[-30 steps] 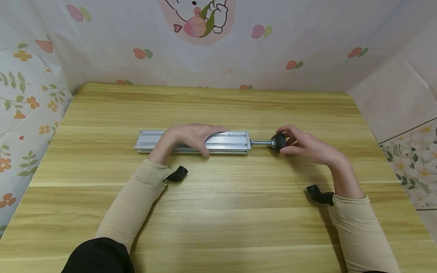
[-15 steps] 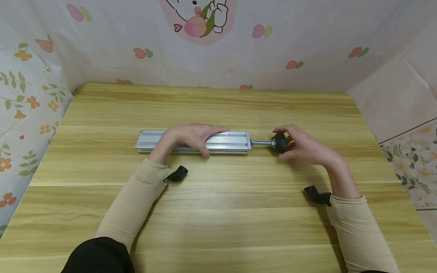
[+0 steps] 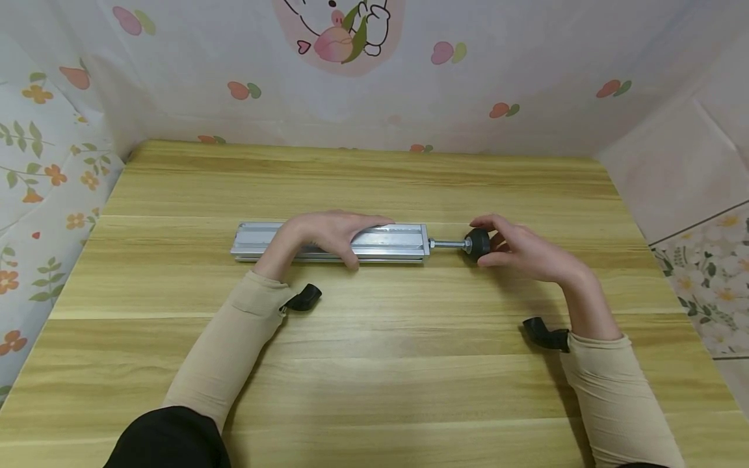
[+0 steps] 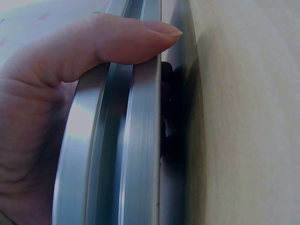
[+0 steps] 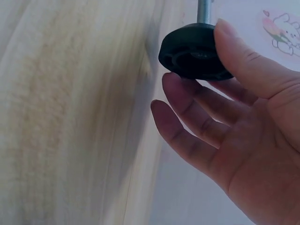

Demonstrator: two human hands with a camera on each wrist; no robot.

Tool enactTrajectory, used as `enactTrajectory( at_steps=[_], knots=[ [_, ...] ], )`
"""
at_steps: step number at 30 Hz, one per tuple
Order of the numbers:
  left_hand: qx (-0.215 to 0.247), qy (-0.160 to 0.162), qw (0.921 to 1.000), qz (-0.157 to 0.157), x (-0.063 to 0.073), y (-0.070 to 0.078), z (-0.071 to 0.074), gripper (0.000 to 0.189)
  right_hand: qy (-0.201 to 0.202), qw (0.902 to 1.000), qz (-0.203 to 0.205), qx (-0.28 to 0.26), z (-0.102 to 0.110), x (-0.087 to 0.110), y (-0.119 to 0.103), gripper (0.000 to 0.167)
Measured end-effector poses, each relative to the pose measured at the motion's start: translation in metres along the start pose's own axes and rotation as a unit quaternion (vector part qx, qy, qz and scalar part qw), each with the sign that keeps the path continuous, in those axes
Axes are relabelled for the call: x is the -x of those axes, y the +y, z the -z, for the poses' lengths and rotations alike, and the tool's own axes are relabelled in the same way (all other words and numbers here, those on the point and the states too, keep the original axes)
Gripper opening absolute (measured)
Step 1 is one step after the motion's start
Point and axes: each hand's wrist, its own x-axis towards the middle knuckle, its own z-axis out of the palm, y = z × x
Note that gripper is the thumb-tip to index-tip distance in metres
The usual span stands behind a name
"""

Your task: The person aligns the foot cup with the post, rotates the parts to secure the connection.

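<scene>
Since half a second ago your right hand (image 3: 526, 250) has closed back around the black knob (image 3: 478, 244), pinching it; its rod runs leftward into the aluminium rail (image 3: 330, 242) mid-worktop, clamped by your left hand (image 3: 328, 235).

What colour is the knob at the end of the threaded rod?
Black. The knob shows best in the right wrist view, pinched by the right hand.

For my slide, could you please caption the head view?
Left hand grips a silver aluminium rail; right hand pinches its black round knob.
</scene>
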Motion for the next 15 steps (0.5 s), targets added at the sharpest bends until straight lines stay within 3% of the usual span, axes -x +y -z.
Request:
enactTrajectory(
  at_steps=[10,15],
  knots=[
    [0.004,-0.002,1.0,-0.006,0.0002,-0.0003,-0.0007,0.109,-0.006,0.9998,-0.016,0.01,0.0013,0.0016,-0.0006,0.061],
    [0.008,0.0,1.0,-0.005,0.0002,-0.0008,-0.0007,0.109,-0.005,0.9997,-0.025,-0.001,0.0006,0.0009,-0.0014,0.069]
  ],
)
